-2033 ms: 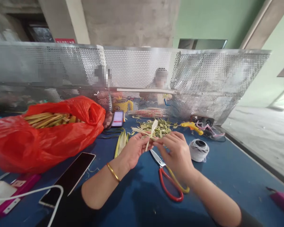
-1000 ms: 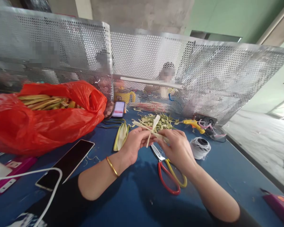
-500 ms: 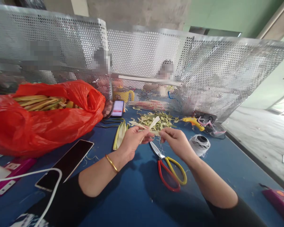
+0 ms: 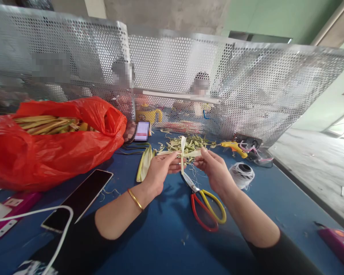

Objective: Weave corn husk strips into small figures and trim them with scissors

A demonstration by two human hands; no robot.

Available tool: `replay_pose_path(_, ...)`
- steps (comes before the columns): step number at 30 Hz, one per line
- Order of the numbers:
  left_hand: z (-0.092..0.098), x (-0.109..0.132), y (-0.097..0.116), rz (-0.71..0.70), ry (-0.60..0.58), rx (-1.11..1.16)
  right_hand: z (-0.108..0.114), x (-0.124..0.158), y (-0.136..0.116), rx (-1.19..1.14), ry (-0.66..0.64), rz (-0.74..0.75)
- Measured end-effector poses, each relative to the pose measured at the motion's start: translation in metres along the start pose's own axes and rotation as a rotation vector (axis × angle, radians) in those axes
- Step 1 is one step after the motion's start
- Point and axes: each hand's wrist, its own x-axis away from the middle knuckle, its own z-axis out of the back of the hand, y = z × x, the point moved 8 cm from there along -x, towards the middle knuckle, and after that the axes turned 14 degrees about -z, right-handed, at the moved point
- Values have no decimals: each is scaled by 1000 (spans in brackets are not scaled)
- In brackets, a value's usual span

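Between my hands, pale leaf strips [image 4: 182, 152] cross one another above the table, one standing upright and one running sideways. My left hand [image 4: 163, 168] pinches them near the crossing on the left. The sideways strip's other end is pinched by my right hand [image 4: 213, 168]. Just below lie scissors [image 4: 195, 189] with one red and one yellow handle loop, blades pointing up toward my fingers. A heap of pale green leaf clippings [image 4: 186, 143] lies behind my hands. To the left of my left hand rests a longer pale husk leaf [image 4: 145, 164].
A red plastic bag [image 4: 60, 160] holding dried strips stands left, near a dark phone [image 4: 78, 198]. White string spool [image 4: 242, 175] and yellow glue gun [image 4: 233, 148] sit right. A perforated metal screen [image 4: 172, 68] borders the back, people behind it. Purple power strips [image 4: 336, 242] lie at both sides.
My right hand has moved slightly right, away from the left hand. The leaf strips have turned from a slanted bundle into an upright cross shape stretched between the hands.
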Motion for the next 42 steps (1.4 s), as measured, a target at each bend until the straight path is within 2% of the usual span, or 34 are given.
replay_pose_path(2, -3, 2, -3, 7, -17, -4, -8, 1, 13, -74, -50, -111)
replay_pose_path(4, -6, 4, -7, 35, -44, -17, -12, 2, 19, -128, -75, -150)
replay_pose_path(8, -5, 4, -9, 72, -84, -52, -4, 0, 10, -93, -6, -40)
replay_pose_path(13, 10, -9, 1, 59, -44, -78, 3, -1, -11, 97, 13, 165)
replay_pose_path(16, 9, -12, 0, 102, -150, -165, -2, 4, -19, 265, -10, 255)
replay_pose_path(19, -1, -8, -4, 130, -306, -230, -11, 9, -21, 405, -51, 305)
replay_pose_path(21, -7, -4, -8, 129, -359, -226, -17, 11, -19, 456, -98, 310)
replay_pose_path(24, -10, -1, -12, 132, -345, -194, -22, 11, -15, 466, -138, 299)
replay_pose_path(30, -5, -1, -15, 145, -231, -188, -16, 5, -12, 384, -112, 244)
replay_pose_path(36, -15, 4, -21, 193, -357, -150, -17, 6, -9, 378, -105, 232)
replay_pose_path(42, -12, 4, -26, 204, -304, -138, -11, 3, -10, 439, -55, 253)
